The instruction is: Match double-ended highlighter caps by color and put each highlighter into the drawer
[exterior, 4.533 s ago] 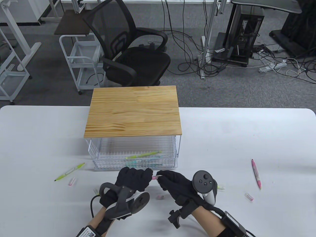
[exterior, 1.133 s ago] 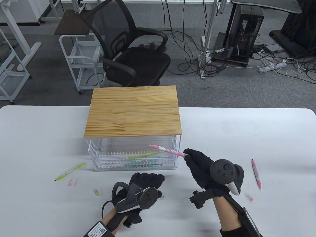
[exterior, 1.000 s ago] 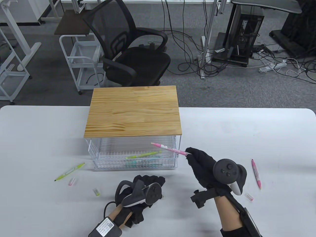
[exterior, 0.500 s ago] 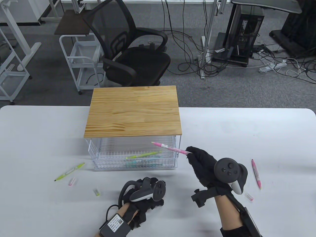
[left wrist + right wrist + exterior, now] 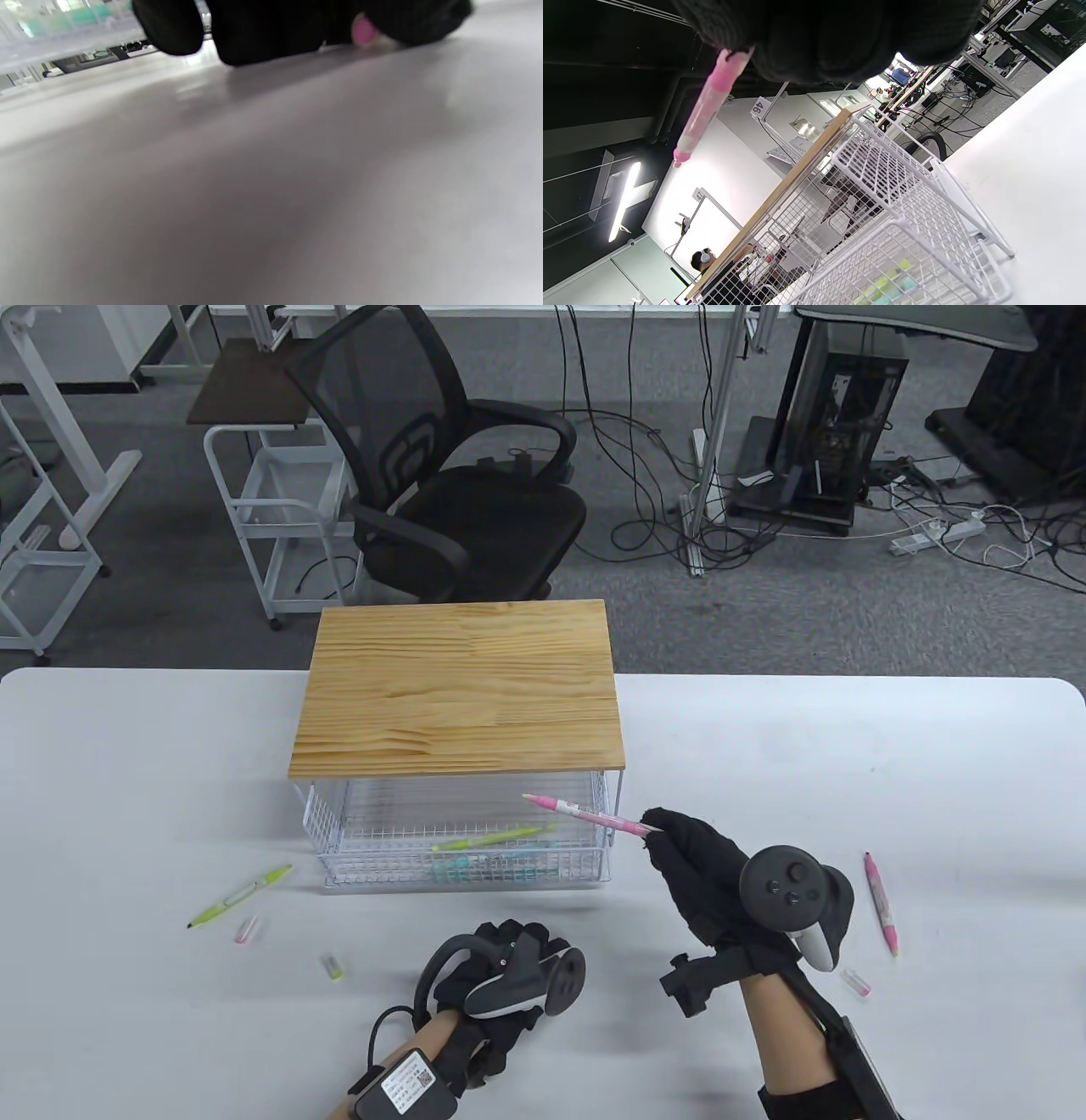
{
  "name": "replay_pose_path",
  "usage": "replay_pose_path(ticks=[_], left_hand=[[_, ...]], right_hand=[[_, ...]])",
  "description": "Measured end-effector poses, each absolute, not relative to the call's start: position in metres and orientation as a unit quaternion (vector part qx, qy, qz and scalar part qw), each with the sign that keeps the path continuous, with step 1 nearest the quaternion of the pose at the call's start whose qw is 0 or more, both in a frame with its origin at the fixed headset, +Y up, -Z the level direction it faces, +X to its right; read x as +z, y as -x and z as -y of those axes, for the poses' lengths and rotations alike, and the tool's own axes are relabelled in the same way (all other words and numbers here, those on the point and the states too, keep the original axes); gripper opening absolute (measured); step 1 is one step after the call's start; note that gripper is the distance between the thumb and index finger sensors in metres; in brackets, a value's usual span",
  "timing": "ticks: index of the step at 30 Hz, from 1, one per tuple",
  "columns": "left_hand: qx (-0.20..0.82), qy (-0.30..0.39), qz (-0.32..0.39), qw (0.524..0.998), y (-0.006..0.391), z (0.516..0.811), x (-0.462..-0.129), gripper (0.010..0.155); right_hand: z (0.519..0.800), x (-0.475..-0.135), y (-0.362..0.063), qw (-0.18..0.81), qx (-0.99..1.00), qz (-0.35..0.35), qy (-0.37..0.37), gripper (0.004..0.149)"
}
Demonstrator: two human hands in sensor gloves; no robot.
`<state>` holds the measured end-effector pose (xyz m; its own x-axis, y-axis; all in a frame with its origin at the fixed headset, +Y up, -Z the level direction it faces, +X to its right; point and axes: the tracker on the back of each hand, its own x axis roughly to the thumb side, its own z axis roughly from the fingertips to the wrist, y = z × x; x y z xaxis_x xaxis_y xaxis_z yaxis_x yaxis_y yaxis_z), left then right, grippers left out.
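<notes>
My right hand (image 5: 655, 830) pinches one end of a pink highlighter (image 5: 585, 814). The pen sticks out up-left over the right end of the open white wire drawer (image 5: 462, 875). In the right wrist view the pink highlighter (image 5: 704, 106) hangs from my fingers (image 5: 818, 38) beside the drawer (image 5: 903, 203). My left hand (image 5: 509, 946) lies knuckles-up on the table in front of the drawer. Its fingertips (image 5: 271, 34) close on a small pink cap (image 5: 365, 31) at the table surface. A green highlighter (image 5: 488, 838) and a teal one (image 5: 475, 865) lie in the drawer.
A wooden board (image 5: 458, 691) tops the drawer frame. On the table to the left lie a green highlighter (image 5: 240, 895), a pink cap (image 5: 247, 931) and a green cap (image 5: 333, 966). To the right lie a pink highlighter (image 5: 881, 902) and a pink cap (image 5: 856, 982).
My left hand has slid right and rolled over, with its fingers coming down on the pink cap. My right hand has barely moved and keeps the pink highlighter over the drawer's right end.
</notes>
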<state>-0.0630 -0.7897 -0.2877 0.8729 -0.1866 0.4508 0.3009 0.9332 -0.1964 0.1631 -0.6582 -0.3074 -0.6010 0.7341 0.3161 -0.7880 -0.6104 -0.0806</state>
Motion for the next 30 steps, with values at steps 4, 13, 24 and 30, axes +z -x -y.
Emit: replay_pose_path(ticks=[4, 13, 24, 30], left_hand=[[-0.132, 0.129, 0.213, 0.960, 0.061, 0.789, -0.288, 0.052], [-0.086, 0.137, 0.202, 0.966, 0.078, 0.783, -0.291, 0.050], [0.106, -0.017, 0.120, 0.987, 0.161, 0.687, -0.292, 0.048], [0.106, -0.101, 0.077, 0.986, 0.188, 0.658, -0.287, 0.048]], right_hand=[[0.659, -0.308, -0.163, 0.428, 0.889, 0.106, -0.126, 0.045], [0.660, -0.308, -0.162, 0.425, 0.890, 0.100, -0.129, 0.045], [0.667, -0.309, -0.154, 0.410, 0.898, 0.078, -0.140, 0.045], [0.670, -0.308, -0.144, 0.396, 0.903, 0.068, -0.153, 0.045]])
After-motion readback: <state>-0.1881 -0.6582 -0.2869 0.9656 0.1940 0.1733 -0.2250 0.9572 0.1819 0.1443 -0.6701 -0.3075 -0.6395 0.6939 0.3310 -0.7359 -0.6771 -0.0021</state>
